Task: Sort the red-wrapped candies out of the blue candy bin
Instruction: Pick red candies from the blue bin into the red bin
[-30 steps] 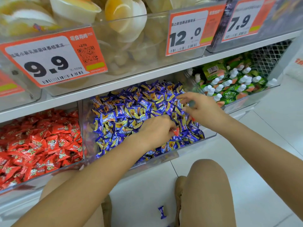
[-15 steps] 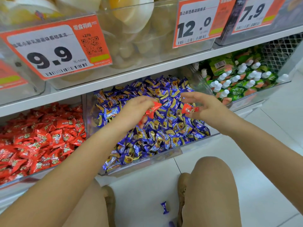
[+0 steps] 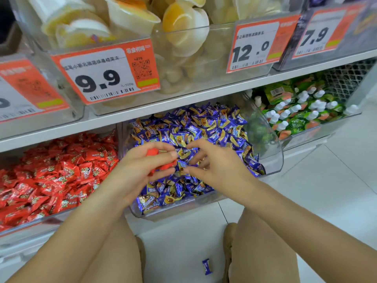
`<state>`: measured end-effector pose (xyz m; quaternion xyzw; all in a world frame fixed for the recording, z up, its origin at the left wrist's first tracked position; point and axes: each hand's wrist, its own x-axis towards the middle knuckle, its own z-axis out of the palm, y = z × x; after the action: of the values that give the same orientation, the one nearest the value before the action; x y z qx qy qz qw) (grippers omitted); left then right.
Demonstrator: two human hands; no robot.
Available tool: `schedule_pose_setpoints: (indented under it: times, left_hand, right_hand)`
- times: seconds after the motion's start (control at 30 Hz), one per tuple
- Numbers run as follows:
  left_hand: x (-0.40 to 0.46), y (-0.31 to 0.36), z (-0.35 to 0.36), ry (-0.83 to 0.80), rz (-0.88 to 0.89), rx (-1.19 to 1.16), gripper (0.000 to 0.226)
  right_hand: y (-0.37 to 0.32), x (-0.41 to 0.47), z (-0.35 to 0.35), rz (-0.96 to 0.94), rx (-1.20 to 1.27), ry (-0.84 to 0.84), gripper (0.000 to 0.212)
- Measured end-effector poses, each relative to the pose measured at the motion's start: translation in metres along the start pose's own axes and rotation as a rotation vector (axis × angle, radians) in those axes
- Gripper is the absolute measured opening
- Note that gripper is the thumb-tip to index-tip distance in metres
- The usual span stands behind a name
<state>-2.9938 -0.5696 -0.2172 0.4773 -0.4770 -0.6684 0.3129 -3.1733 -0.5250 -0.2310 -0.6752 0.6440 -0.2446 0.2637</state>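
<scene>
The clear bin point(image 3: 275, 148) on the lower shelf is heaped with blue-wrapped candies point(image 3: 206, 123). My left hand point(image 3: 138, 172) hovers over its left front part and grips red-wrapped candies point(image 3: 152, 152) in curled fingers; more red shows under the thumb. My right hand point(image 3: 218, 164) is just to its right, above the blue pile, fingers loosely spread and pointing at the left hand, with nothing visible in them. The fingertips of both hands nearly meet.
A bin of red-wrapped candies point(image 3: 53, 176) sits directly left of the blue one. Green pouches with white caps point(image 3: 302, 111) fill the bin to the right. Jelly cups and price tags point(image 3: 106, 72) are on the shelf above. One blue candy point(image 3: 207, 266) lies on the floor between my knees.
The red candy pinched by my right hand half a second ago is now in my left hand with the other. Both hands have come together over the bin.
</scene>
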Motion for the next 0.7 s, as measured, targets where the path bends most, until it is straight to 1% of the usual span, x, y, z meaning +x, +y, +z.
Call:
schedule_pose_setpoints:
  times: [0.07, 0.1, 0.17, 0.23, 0.27, 0.33, 0.37, 0.4, 0.43, 0.5, 0.57, 0.6, 0.63, 0.67, 0.7]
  left_hand:
    - [-0.014, 0.004, -0.027, 0.091, 0.103, 0.037, 0.022]
    - [-0.019, 0.005, -0.042, 0.165, 0.148, 0.077, 0.020]
    - [-0.023, 0.002, -0.077, 0.379, 0.223, 0.228, 0.015]
    - [-0.020, -0.007, -0.115, 0.564, 0.245, 0.333, 0.014]
    - [-0.020, -0.010, -0.129, 0.597, 0.234, 0.355, 0.017]
    - [-0.016, -0.016, -0.148, 0.549, 0.190, 0.339, 0.038]
    - [-0.015, -0.019, -0.153, 0.515, 0.183, 0.320, 0.048]
    - [-0.013, -0.021, -0.153, 0.500, 0.193, 0.331, 0.051]
    - [-0.011, -0.023, -0.152, 0.504, 0.220, 0.370, 0.049]
    - [-0.006, -0.027, -0.144, 0.570, 0.293, 0.498, 0.040]
    - [-0.004, -0.026, -0.126, 0.620, 0.368, 0.599, 0.032]
    - [-0.004, -0.025, -0.116, 0.592, 0.398, 0.608, 0.029]
    - [-0.004, -0.025, -0.109, 0.529, 0.421, 0.595, 0.026]
    - [-0.004, -0.024, -0.101, 0.456, 0.442, 0.575, 0.024]
    - [-0.005, -0.023, -0.095, 0.399, 0.454, 0.568, 0.022]
  right_hand:
    - [0.009, -0.006, 0.004, 0.020, -0.110, -0.023, 0.036]
    - [0.016, -0.009, 0.005, 0.030, -0.163, -0.029, 0.032]
    - [0.028, -0.014, 0.003, 0.054, -0.244, -0.019, 0.027]
    - [0.037, -0.018, 0.000, 0.081, -0.291, 0.009, 0.024]
    - [0.041, -0.018, -0.002, 0.087, -0.312, 0.020, 0.024]
    - [0.044, -0.017, -0.002, 0.089, -0.365, 0.019, 0.029]
    - [0.045, -0.016, -0.002, 0.081, -0.387, 0.006, 0.035]
    - [0.043, -0.013, -0.001, 0.052, -0.402, -0.012, 0.043]
    - [0.041, -0.007, 0.000, 0.005, -0.408, -0.042, 0.051]
    - [0.027, 0.008, 0.009, -0.121, -0.405, -0.130, 0.064]
    - [0.011, 0.027, 0.029, -0.251, -0.417, -0.246, 0.068]
    - [0.004, 0.036, 0.041, -0.312, -0.433, -0.309, 0.068]
    - [0.000, 0.044, 0.052, -0.366, -0.453, -0.364, 0.066]
    - [-0.001, 0.050, 0.058, -0.413, -0.485, -0.398, 0.061]
    - [0.003, 0.056, 0.058, -0.454, -0.540, -0.396, 0.056]
